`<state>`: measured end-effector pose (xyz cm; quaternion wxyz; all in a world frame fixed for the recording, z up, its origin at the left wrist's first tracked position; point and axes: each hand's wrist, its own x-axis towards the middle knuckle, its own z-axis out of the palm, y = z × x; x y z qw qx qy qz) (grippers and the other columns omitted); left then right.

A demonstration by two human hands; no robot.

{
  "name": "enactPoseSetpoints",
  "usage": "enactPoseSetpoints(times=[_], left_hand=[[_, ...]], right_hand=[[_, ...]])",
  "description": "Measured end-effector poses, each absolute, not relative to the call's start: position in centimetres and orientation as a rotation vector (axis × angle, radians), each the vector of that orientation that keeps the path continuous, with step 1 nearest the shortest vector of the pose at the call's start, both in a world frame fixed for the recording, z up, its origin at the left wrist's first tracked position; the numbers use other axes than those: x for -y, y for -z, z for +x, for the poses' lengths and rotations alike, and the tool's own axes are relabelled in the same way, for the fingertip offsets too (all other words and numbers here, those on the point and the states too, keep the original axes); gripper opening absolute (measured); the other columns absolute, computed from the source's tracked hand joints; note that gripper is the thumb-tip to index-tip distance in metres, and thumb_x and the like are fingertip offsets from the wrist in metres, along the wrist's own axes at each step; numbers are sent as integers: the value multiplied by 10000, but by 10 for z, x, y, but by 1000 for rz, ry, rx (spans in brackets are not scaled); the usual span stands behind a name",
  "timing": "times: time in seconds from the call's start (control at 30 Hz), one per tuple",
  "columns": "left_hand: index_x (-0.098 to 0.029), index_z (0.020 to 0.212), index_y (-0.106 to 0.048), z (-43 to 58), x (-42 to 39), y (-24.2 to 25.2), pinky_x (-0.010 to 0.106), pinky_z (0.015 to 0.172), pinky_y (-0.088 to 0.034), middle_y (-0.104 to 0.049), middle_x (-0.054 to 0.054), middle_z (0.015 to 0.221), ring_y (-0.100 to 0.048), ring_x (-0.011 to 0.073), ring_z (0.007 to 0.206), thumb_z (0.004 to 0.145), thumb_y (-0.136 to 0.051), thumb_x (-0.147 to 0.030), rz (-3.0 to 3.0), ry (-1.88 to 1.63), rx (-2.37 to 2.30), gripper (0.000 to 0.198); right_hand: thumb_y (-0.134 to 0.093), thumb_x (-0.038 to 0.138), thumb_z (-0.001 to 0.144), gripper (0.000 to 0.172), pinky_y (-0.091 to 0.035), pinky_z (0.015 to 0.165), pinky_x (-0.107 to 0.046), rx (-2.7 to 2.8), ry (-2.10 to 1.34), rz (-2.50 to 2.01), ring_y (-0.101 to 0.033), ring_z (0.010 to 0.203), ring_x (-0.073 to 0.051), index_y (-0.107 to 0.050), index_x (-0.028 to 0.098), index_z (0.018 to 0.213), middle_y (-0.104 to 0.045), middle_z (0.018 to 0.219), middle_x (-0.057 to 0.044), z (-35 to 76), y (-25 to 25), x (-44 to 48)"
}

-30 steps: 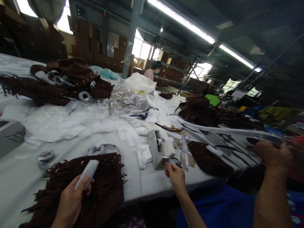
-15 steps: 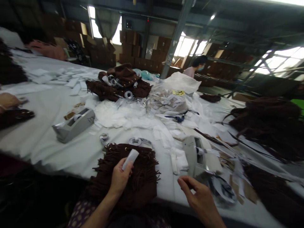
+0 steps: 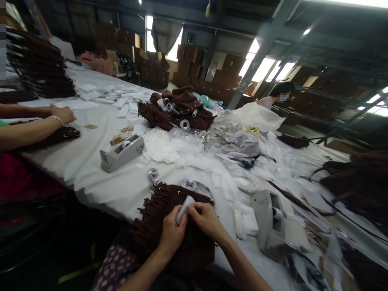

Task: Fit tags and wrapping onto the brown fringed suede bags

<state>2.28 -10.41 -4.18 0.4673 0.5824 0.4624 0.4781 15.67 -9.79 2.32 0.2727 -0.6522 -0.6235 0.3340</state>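
Observation:
A fringed dark brown bag lies at the table's front edge, close to my lap. Over it, my left hand is closed around a small white roll, held at a tilt. My right hand meets the roll from the right with thumb and fingers pinched together; whatever is between those fingertips is too small to make out. Wrapped pale rings show behind the bag's top edge. To the right of my hands stands a grey tape dispenser.
A second tape dispenser sits left of centre. Brown bags are heaped behind white wrapping sheets. A co-worker's hands rest over another brown item at left. Dark straps and bags cover the right side.
My right hand has moved left from beside the tape dispenser to the white roll. My left hand still holds the roll over the bag. The camera view has swung left.

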Motion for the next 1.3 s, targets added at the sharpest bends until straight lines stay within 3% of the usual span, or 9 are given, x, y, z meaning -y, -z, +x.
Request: enactPoseSetpoints(times=[0.2,0.33,0.5,0.63,0.73,0.9,1.0,1.13,1.3], left_hand=[[-175,1022,-639,24,105,46,278,692,-463,-678,65,844,-618,201,743,868,-510,-307,1392,-1206,-1109,240],[-188,1014,-658,25,107,47,318,777,-454,-685,105,924,-631,250,841,818,-573,-260,1328,-1227,-1093,226],[-204,953,-677,25,109,42,320,772,-446,-687,111,920,-631,267,843,800,-598,-277,1266,-1235,-1081,187],[-172,1002,-648,23,108,39,276,668,-442,-673,74,811,-609,213,714,843,-551,-339,1328,-1169,-1106,250],[-145,1023,-635,20,104,40,244,562,-406,-612,23,672,-539,167,583,854,-537,-416,1306,-1079,-1099,334],[-115,1023,-629,19,100,46,226,499,-379,-544,-12,579,-485,137,508,823,-558,-529,1154,-1043,-1043,465],[-108,993,-636,19,98,48,221,488,-378,-535,-14,566,-469,124,492,795,-598,-547,1060,-1063,-1002,483],[-102,878,-635,20,97,49,196,452,-358,-559,8,615,-436,87,480,771,-659,-497,793,-1068,-826,409],[-71,841,-608,11,90,49,126,374,-280,-559,30,637,-385,29,420,826,-625,-287,247,-848,-540,218]], right_hand=[[-560,545,764,478,-246,454,-220,1545,-804,-2015,-385,471,-90,-528,152,492,-440,467,18,153,-12,91],[-586,499,730,503,-189,429,-240,1443,-886,-2061,-295,420,-77,-380,185,396,-313,403,32,148,-9,86],[-601,510,728,532,-153,399,-237,1345,-1028,-2012,-239,385,-64,-337,201,384,-247,375,49,149,0,85],[-588,622,718,511,-244,371,-205,1226,-1320,-1853,-339,365,-65,-478,178,488,-407,409,40,160,-2,93],[-665,594,651,462,-327,395,-184,1127,-1467,-1734,-442,409,-65,-554,150,592,-536,509,17,166,-6,99],[-690,507,671,397,-344,385,-165,1026,-1446,-1715,-460,399,-55,-564,134,621,-553,505,20,165,-6,100],[-718,444,665,349,-349,372,-164,972,-1394,-1744,-471,387,-65,-569,142,756,-568,509,33,163,-2,98],[-721,446,663,436,-340,369,-166,965,-1396,-1688,-463,376,-67,-535,145,916,-588,533,42,157,2,97],[-669,495,719,398,-318,398,-166,1121,-1321,-1535,-443,392,-59,-495,165,856,-560,509,57,143,9,98]])
